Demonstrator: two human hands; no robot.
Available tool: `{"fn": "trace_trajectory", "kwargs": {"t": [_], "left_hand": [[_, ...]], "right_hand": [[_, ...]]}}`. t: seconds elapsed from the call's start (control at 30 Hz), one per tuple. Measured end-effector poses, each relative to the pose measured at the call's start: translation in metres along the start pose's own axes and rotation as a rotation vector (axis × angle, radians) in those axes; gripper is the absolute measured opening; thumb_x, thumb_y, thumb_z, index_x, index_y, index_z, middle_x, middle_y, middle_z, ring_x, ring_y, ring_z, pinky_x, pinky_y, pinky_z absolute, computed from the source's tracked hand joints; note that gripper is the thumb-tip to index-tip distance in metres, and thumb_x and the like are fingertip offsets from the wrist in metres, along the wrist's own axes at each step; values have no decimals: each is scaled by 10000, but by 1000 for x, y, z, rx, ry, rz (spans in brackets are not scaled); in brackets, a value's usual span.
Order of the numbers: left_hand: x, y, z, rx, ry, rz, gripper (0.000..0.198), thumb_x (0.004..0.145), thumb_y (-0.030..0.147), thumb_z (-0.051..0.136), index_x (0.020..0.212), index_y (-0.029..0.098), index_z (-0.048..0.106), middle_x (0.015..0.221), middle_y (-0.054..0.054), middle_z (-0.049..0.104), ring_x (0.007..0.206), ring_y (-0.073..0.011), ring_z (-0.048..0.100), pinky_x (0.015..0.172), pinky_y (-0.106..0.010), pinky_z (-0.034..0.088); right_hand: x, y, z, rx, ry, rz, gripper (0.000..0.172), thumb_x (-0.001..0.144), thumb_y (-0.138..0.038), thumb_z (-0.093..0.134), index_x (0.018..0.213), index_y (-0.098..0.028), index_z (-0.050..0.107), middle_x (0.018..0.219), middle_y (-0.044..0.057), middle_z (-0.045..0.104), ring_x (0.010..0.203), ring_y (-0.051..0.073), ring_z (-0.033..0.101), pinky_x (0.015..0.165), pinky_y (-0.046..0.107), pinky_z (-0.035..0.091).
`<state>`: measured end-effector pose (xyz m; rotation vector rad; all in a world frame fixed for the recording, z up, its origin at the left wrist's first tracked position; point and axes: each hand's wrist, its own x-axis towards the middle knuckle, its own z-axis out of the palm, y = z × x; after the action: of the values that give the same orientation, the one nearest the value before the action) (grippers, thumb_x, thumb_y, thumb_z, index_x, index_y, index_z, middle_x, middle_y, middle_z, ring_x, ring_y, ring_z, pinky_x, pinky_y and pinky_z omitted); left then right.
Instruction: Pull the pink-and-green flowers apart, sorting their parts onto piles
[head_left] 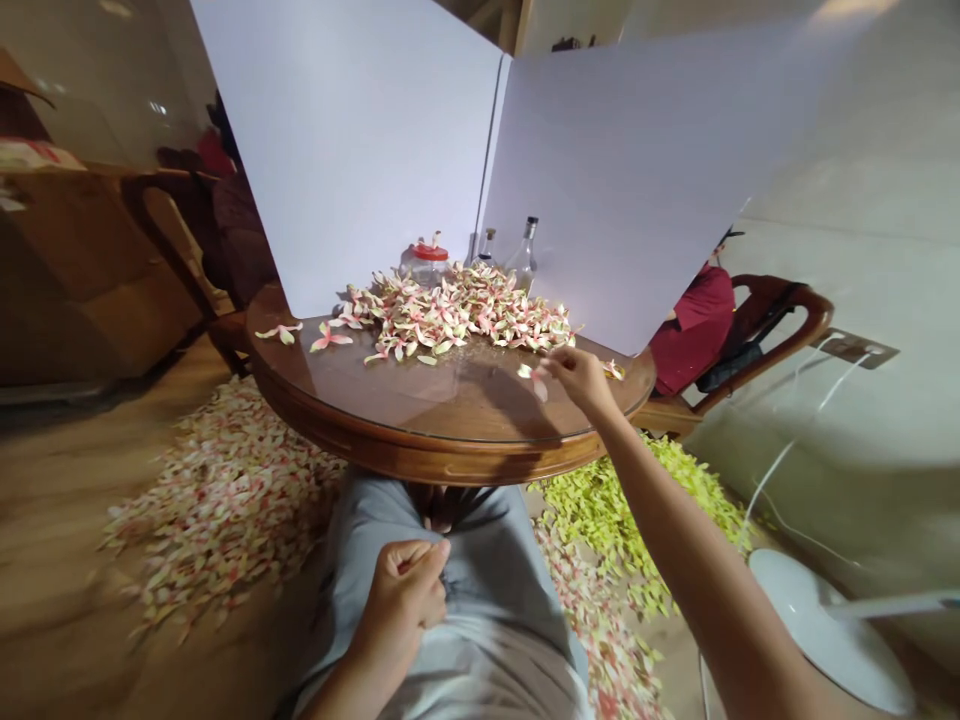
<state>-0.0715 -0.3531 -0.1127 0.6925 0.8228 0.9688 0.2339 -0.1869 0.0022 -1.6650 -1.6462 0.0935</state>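
My right hand (pixel 577 378) reaches over the round wooden table (pixel 450 440) with its fingers pinched together. At its fingertips is a single pink-and-white flower (pixel 535 380), slightly blurred. Just beyond lies a heap of similar flowers (pixel 457 315), with a few loose ones scattered at its left. My left hand (pixel 411 585) is curled closed above my lap; whatever its fingers hold, if anything, is hidden. A small flower (pixel 613 369) rests on the tabletop to the right of my right hand.
Behind the heap stand a red-lidded jar (pixel 430 262) and glass bottles (pixel 527 250), before white panels (pixel 375 150). Pink-white flowers (pixel 232 480) and yellow-green pieces (pixel 645 490) cover the floor. A lamp base (pixel 825 620) stands at right. A person in red (pixel 697 320) sits behind the panel.
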Motion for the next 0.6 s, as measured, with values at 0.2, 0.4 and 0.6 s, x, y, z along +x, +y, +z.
{"fn": "trace_trajectory", "kwargs": {"t": [0.2, 0.4, 0.6], "left_hand": [[7, 4, -7, -30, 0, 48, 851, 604, 629, 850, 591, 224, 103, 496, 142, 44, 388, 1, 51, 393, -169, 98], [34, 31, -21, 284, 12, 288, 687, 771, 650, 681, 604, 232, 161, 531, 112, 120, 424, -43, 148, 429, -204, 144], [94, 124, -40, 1221, 318, 828, 376, 903, 443, 560, 650, 193, 437, 539, 64, 344, 524, -97, 342, 567, -232, 282]], "right_hand": [[-147, 38, -58, 220, -126, 133, 311, 861, -487, 659, 826, -178, 672, 779, 53, 683, 685, 174, 611, 628, 269, 473], [-300, 156, -45, -22, -584, 492, 342, 708, -549, 654, 785, -229, 743, 852, 126, 780, 799, 329, 733, 711, 409, 562], [-308, 169, -17, -164, -617, 553, 724, 807, -621, 443, 1306, -135, 640, 1191, 205, 735, 1053, 350, 731, 886, 416, 561]]}}
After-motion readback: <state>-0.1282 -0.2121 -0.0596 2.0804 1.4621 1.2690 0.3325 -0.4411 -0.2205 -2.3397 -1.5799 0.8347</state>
